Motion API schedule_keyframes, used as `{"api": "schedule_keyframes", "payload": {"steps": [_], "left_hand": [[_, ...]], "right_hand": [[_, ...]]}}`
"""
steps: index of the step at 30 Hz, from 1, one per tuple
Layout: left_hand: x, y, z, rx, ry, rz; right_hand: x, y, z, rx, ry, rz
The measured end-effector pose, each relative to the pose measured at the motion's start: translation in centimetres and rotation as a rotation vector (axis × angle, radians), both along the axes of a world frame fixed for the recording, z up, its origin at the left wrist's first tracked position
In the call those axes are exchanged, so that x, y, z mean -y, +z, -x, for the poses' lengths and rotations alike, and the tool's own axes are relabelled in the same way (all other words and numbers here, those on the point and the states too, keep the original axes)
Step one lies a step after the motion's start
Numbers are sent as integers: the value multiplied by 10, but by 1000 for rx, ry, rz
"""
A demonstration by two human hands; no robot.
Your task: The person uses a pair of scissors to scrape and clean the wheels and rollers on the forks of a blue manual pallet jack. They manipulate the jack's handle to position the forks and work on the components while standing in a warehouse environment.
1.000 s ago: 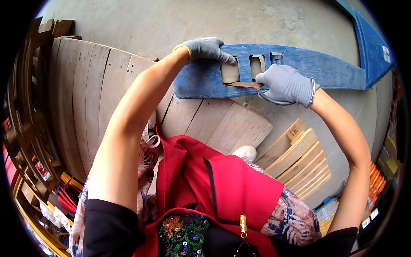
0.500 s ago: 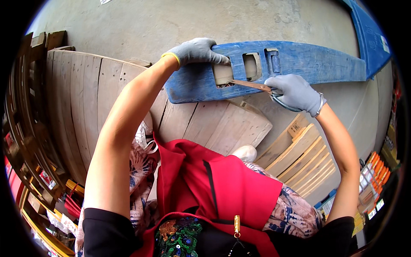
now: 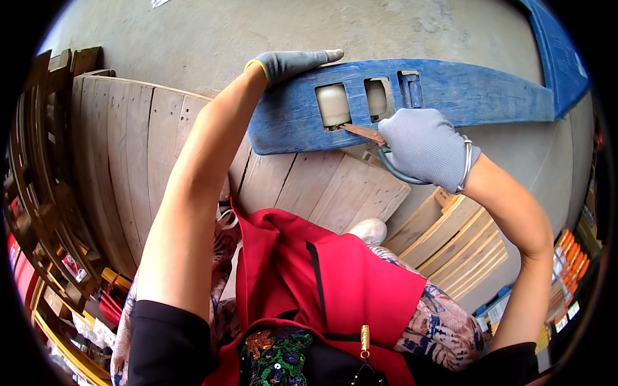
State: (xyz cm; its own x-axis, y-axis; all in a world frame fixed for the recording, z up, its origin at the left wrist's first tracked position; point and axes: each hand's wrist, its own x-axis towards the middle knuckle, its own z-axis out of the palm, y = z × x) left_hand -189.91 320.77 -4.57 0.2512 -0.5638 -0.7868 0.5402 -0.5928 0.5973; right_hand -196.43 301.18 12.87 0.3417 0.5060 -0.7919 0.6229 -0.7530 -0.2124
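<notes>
A long blue pallet-truck fork, scuffed and tapered, lies over weathered wooden boards. Through one of its rectangular openings shows a cream roller. My right hand, in a grey glove, is closed around a pair of scissors with rusty blades and dark green handles. The blade tips reach the near edge of the roller opening, where some dark debris shows. Also gloved, my left hand lies along the fork's far left edge, fingers stretched out and holding nothing.
Beneath the fork's left part are wide wooden boards. A slatted pallet stands near my right leg, and dark wooden pallets are stacked at the left. The fork meets a blue body at far right. Orange-handled items sit lower right.
My left hand has left the roller opening for the fork's far edge, its fingers now straight. My right hand has shifted left and slightly nearer, with the scissor tips still at the opening.
</notes>
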Motion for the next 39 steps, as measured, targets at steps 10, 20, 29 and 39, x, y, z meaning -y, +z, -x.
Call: {"api": "schedule_keyframes", "payload": {"steps": [10, 20, 29, 39], "left_hand": [[3, -3, 3, -18, 18, 36], [1, 9, 4, 77, 59, 58], [0, 2, 6, 176, 20, 54], [2, -3, 6, 213, -141, 88]], "right_hand": [[30, -51, -18, -80, -57, -138], [64, -84, 6, -86, -192, -469], [97, -44, 12, -3, -370, -448], [50, -9, 17, -49, -335, -121]]}}
